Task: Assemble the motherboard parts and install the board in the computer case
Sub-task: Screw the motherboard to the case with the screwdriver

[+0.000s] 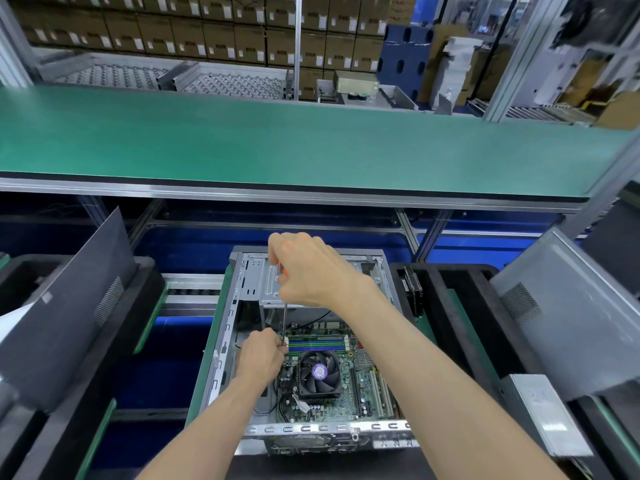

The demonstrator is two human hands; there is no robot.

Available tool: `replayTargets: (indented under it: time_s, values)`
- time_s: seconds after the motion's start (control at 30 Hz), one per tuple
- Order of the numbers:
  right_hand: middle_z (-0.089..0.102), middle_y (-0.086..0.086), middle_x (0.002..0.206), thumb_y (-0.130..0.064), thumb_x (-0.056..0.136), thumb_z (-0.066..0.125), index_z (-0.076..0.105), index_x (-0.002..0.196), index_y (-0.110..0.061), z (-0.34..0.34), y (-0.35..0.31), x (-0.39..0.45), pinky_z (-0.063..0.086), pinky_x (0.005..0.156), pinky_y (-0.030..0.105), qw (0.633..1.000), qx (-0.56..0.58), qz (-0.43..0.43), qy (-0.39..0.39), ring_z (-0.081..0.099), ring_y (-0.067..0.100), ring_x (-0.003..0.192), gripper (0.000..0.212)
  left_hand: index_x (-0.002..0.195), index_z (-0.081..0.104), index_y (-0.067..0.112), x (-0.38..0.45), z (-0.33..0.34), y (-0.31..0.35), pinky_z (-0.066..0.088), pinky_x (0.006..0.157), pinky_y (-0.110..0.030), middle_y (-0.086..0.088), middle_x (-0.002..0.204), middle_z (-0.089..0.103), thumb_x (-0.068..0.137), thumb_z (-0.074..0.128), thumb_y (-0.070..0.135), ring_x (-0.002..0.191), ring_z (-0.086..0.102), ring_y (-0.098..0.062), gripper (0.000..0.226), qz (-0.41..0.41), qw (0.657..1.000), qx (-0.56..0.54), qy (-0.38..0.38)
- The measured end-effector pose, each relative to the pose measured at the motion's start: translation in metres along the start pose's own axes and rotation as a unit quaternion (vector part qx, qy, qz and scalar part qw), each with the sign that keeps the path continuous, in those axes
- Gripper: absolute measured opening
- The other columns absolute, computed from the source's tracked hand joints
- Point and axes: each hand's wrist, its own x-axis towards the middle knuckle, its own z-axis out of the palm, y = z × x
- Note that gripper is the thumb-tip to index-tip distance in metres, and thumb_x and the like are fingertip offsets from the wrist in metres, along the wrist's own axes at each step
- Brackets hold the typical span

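A: Nearest us, the open grey steel computer case (221,362) lies on its side, and the green motherboard (349,386) is already down inside it, black round cooler fan (319,373) and blue-green memory slots (317,343) fitted.

B: So we're at the fastening step, by the look of it. Our left hand (260,355) is curled at the board's upper left corner, pinching around the tip of the long steel-shafted screwdriver (284,320).

A: And our right hand (308,271) grips its orange handle from above, shaft near upright.

B: Whether a screw sits under that tip, we cannot tell; fingers hide it.

A: Next move, we judge: keep the shaft plumb, press, turn, then on to the remaining corners.

B: Further out, the case's drive cage (261,282), nothing mounted that we can make out. Beyond, the long green desk (277,143).
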Motion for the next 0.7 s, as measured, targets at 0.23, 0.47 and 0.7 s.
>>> replayTargets:
  time_s: [0.23, 0.47, 0.7]
  values:
    - [0.042, 0.0, 0.081, -0.028, 0.087, 0.061, 0.044, 0.094, -0.014, 0.002, -0.002, 0.003, 0.032, 0.065, 0.038, 0.997, -0.064, 0.017, 0.026, 0.047, 0.029, 0.078, 0.022, 0.074, 0.072, 0.016, 0.005, 0.005, -0.003, 0.056, 0.071, -0.035, -0.002, 0.072, 0.069, 0.093, 0.067, 0.034, 0.079, 0.065, -0.022, 0.027, 0.001, 1.0, -0.005, -0.001]
    - [0.027, -0.002, 0.07, -0.03, 0.097, 0.053, 0.038, 0.089, -0.014, 0.003, -0.005, 0.004, 0.029, 0.064, 0.038, 0.993, -0.103, 0.037, 0.043, 0.039, 0.03, 0.073, 0.024, 0.071, 0.066, 0.012, 0.008, 0.009, -0.007, 0.056, 0.06, -0.033, -0.003, 0.069, 0.065, 0.087, 0.064, 0.015, 0.066, 0.063, -0.023, 0.016, -0.026, 0.999, 0.034, 0.009]
    - [0.053, 0.005, 0.099, -0.017, 0.079, 0.062, 0.051, 0.104, -0.011, -0.003, -0.002, -0.001, 0.034, 0.065, 0.037, 1.0, -0.008, 0.021, -0.005, 0.046, 0.029, 0.08, 0.028, 0.097, 0.066, 0.022, 0.011, 0.017, -0.015, 0.053, 0.068, -0.031, -0.001, 0.1, 0.068, 0.09, 0.057, 0.011, 0.085, 0.063, -0.023, 0.017, -0.064, 0.997, 0.038, -0.037]
